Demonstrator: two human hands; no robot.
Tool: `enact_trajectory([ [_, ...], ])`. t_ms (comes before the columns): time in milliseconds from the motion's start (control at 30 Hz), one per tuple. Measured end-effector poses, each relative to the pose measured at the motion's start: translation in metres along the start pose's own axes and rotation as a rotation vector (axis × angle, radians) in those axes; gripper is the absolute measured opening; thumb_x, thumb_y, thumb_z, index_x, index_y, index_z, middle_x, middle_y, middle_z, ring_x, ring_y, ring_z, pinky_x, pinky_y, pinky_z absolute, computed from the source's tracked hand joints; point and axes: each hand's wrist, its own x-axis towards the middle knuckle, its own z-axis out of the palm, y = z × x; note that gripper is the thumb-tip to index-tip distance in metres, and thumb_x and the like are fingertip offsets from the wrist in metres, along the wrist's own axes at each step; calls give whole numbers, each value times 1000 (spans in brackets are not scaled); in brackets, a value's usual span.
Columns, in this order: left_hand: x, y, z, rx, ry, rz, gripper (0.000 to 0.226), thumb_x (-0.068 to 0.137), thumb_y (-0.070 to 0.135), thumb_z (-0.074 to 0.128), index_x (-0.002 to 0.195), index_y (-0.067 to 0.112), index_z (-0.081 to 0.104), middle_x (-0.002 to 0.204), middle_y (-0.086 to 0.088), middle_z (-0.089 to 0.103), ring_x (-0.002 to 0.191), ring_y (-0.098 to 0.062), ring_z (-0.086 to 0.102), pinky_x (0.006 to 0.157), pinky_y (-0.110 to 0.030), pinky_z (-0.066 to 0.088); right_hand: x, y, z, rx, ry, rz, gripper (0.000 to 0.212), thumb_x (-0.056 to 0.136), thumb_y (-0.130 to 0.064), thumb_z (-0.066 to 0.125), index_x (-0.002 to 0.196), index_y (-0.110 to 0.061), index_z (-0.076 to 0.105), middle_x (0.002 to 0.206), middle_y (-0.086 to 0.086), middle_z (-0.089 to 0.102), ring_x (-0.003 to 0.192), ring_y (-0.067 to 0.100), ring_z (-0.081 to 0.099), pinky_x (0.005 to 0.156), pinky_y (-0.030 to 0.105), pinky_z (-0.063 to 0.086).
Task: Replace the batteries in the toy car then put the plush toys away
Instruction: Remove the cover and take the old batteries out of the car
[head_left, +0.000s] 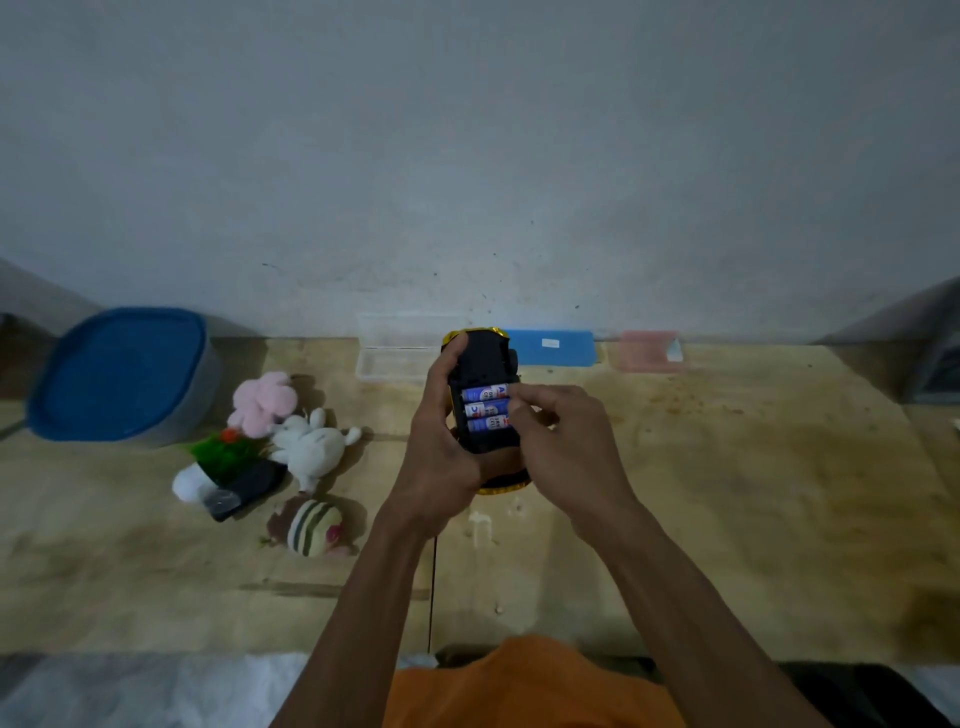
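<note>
right hand (563, 436) fingertips press batteries (485, 409) (left hand (441, 441) grips toy car (483, 364)).

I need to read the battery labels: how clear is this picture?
Head view: dim, soft overall; batteries show blue-white labels but the print is unreadable, partly covered by right hand; blue-lidded tub at the left edge is smeared; wide-angle bends the table edges.

Left hand (441, 447) curled in grip; right hand (561, 436) fingertips pinched, forearms converging.
</note>
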Motion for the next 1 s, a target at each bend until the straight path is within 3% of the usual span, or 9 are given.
enact_trajectory([
  [67, -4, 0, -5, 9, -3, -6, 111, 67, -20, 80, 152, 33, 31, 132, 8, 61, 108, -25, 70, 76, -38, 61, -3, -1, 5, 82, -20, 54, 27, 99, -22, 55, 124, -21, 68, 118, -3, 60, 98, 5, 63, 81, 19, 55],
  [167, -7, 1, -11, 22, -13, -11, 114, 66, -18, 82, 153, 32, 29, 131, 13, 61, 112, -23, 68, 81, -40, 61, -6, -7, 11, 230, -60, 161, 26, 101, -20, 54, 123, -17, 67, 115, 1, 68, 100, 13, 68, 87, 34, 60],
  [300, -7, 1, -17, 16, -17, -22, 117, 64, -18, 83, 152, 37, 29, 140, 1, 54, 113, -24, 68, 81, -42, 61, -7, -9, 14, 292, -34, 173, 23, 101, -25, 56, 117, -18, 69, 108, 0, 71, 97, 12, 69, 82, 29, 60],
  [400, -8, -1, -20, -5, -27, -41, 116, 65, -19, 82, 152, 38, 30, 140, 1, 53, 112, -25, 68, 77, -41, 61, -10, -7, 16, 202, 52, 54, 19, 98, -30, 59, 110, -21, 71, 107, -5, 68, 99, 6, 66, 77, 20, 58],
  [533, -12, -6, -16, 13, -34, -29, 111, 67, -23, 77, 150, 34, 32, 144, 3, 51, 117, -19, 66, 80, -40, 61, -16, -13, 25, -13, 124, -168, 4, 92, -21, 69, 93, -22, 73, 86, -18, 66, 84, -7, 61, 72, 1, 45],
  [633, -13, -10, -12, 26, -35, -21, 110, 67, -24, 76, 150, 33, 32, 147, 3, 49, 121, -11, 62, 86, -38, 60, -13, -11, 29, -81, 169, -254, 4, 86, -17, 75, 88, -18, 73, 83, -10, 69, 77, -7, 59, 69, -2, 41],
  [767, -12, -12, -13, -4, -30, -34, 113, 64, -23, 79, 152, 29, 31, 145, 0, 52, 123, -18, 62, 88, -38, 59, -7, -7, 29, -67, 169, -295, 10, 85, -17, 77, 90, -17, 69, 81, -14, 67, 75, -12, 60, 69, 0, 42],
  [900, -13, -11, -19, -36, -32, -71, 116, 61, -21, 82, 151, 34, 34, 144, 3, 53, 123, -26, 62, 93, -53, 57, -4, -13, 18, 218, 197, -205, 12, 86, -16, 76, 96, -17, 69, 86, -11, 71, 83, 0, 69, 76, 11, 53],
  [1000, -14, -12, -25, -26, -26, -97, 116, 61, -19, 83, 149, 39, 35, 138, 9, 57, 116, -31, 65, 90, -57, 57, 4, -23, 4, 679, 67, 53, 10, 91, -4, 67, 99, -10, 68, 90, 6, 71, 82, 18, 72, 75, 30, 60],
])
